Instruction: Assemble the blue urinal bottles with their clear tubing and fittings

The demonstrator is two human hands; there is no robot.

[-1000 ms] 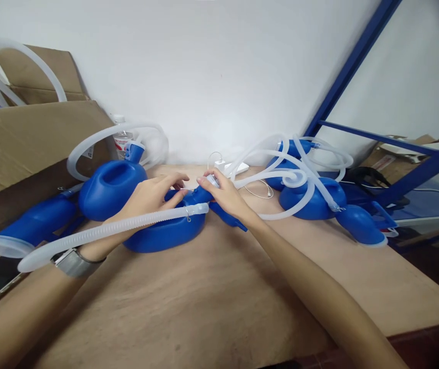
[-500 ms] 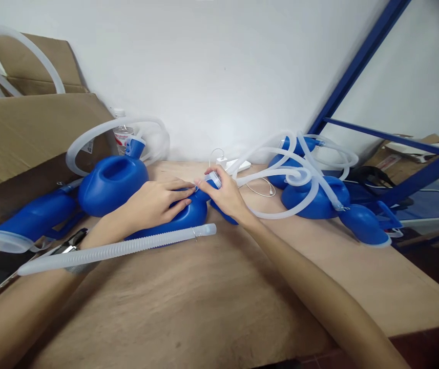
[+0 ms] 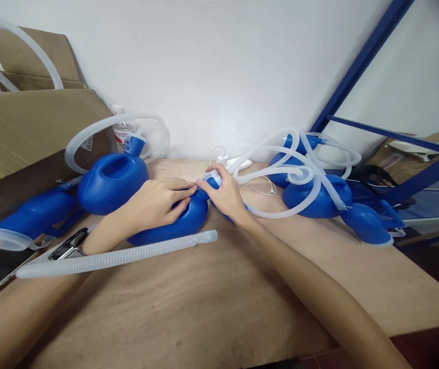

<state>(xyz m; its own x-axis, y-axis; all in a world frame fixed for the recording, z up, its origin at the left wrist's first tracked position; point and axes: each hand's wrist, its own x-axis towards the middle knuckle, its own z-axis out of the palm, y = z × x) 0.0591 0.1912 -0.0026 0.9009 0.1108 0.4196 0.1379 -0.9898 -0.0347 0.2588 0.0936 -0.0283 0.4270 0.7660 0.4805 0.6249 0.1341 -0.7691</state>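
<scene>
Gripping the neck of a blue bottle in the curled right hand, just under the clear cap, at centre on the tabletop. Working at the neck with bunched, half-closed left hand; cannot tell if pinching anything. Probably calling for a steady neck. Reaching behind a ribbed hose, possibly in the way, between another bottle at left and tangled tubing at right.

Both hands' fingers grip a blue container.
</scene>
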